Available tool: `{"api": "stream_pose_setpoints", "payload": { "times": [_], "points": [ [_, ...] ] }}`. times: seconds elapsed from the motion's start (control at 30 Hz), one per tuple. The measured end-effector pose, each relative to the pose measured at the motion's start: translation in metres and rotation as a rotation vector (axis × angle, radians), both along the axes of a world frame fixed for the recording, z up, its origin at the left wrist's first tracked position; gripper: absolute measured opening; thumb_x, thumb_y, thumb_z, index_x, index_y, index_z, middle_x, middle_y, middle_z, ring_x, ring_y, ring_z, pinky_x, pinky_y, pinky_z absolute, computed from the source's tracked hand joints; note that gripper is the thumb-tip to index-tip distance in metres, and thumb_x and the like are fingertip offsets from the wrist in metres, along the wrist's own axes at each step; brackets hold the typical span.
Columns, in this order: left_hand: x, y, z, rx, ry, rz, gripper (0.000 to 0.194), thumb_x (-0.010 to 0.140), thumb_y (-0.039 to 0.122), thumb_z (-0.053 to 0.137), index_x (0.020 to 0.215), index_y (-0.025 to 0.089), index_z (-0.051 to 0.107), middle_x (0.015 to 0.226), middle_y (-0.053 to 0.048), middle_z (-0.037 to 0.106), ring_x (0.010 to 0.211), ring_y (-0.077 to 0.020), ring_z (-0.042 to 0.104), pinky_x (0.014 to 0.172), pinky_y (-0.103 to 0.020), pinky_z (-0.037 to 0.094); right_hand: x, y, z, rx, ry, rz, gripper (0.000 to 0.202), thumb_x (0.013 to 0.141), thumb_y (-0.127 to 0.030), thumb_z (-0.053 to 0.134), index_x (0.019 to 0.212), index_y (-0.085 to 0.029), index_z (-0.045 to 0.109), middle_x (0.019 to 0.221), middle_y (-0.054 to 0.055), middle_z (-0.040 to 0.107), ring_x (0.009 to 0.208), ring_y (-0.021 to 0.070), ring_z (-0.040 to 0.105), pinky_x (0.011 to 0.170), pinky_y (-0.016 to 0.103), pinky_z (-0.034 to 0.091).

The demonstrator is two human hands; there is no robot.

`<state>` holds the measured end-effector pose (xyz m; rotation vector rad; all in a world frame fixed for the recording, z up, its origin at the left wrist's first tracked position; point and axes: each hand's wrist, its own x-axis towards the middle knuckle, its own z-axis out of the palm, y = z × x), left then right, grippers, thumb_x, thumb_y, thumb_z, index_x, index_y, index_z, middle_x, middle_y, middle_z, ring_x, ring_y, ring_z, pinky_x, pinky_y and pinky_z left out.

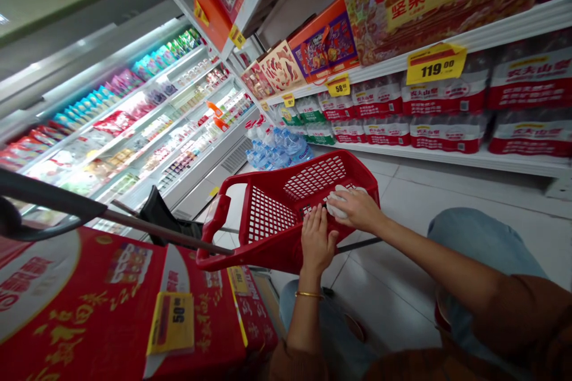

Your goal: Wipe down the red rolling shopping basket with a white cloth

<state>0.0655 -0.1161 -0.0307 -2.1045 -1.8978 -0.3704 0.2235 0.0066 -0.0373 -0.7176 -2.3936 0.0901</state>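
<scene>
A red plastic shopping basket [268, 256] with lattice sides stands in front of me, fixed to a long grey pole handle that runs off to the left. My left hand [318, 241], with a thin gold bangle at the wrist, lies with fingers stretched out over the basket's near rim. On the right, my right hand [357, 209] is closed round a white cloth [338, 205] at the basket's right end. The cloth is bunched up and partly hidden by the fingers. Through the lattice I make out little of the basket's floor.
Shelves hold packs of bottled water [447, 131] and gift boxes [322, 47]. Shrink-wrapped bottles [281, 149] stand on the floor behind the basket. Red cartons [111, 309] are stacked at the lower left. A lit refrigerated case [147, 125] lines the far left. My knees [478, 244] are bent close by.
</scene>
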Motion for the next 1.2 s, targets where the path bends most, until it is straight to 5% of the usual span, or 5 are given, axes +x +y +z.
{"api": "stream_pose_setpoints", "payload": {
  "times": [0.77, 1.03, 1.2],
  "points": [
    [0.001, 0.002, -0.001, 0.020, 0.001, -0.012, 0.055, 0.102, 0.040, 0.029, 0.147, 0.009, 0.038, 0.152, -0.014, 0.043, 0.144, -0.0244, 0.033, 0.118, -0.048, 0.030, 0.056, 0.047, -0.024, 0.092, 0.147, -0.112, 0.028, 0.086, -0.033, 0.059, 0.109, -0.023, 0.072, 0.115, 0.010, 0.070, 0.109, 0.0277, 0.065, 0.088, 0.039, 0.053],
    [0.004, 0.001, -0.004, 0.019, -0.031, -0.006, 0.071, 0.101, 0.055, 0.016, 0.147, 0.006, 0.037, 0.153, -0.015, 0.041, 0.146, -0.0258, 0.031, 0.120, -0.048, 0.025, 0.022, 0.009, 0.010, 0.088, 0.187, -0.072, 0.032, 0.088, -0.034, 0.059, 0.116, -0.024, 0.068, 0.118, 0.010, 0.068, 0.111, 0.0263, 0.063, 0.092, 0.038, 0.051],
    [0.003, 0.000, -0.007, 0.044, -0.044, -0.012, 0.077, 0.100, 0.057, 0.006, 0.145, 0.005, 0.040, 0.151, -0.017, 0.042, 0.145, -0.0264, 0.031, 0.119, -0.049, 0.026, -0.012, -0.014, 0.005, 0.058, 0.143, 0.018, 0.036, 0.087, -0.035, 0.060, 0.121, -0.025, 0.066, 0.123, 0.009, 0.067, 0.112, 0.0272, 0.061, 0.091, 0.040, 0.049]
  ]
}}
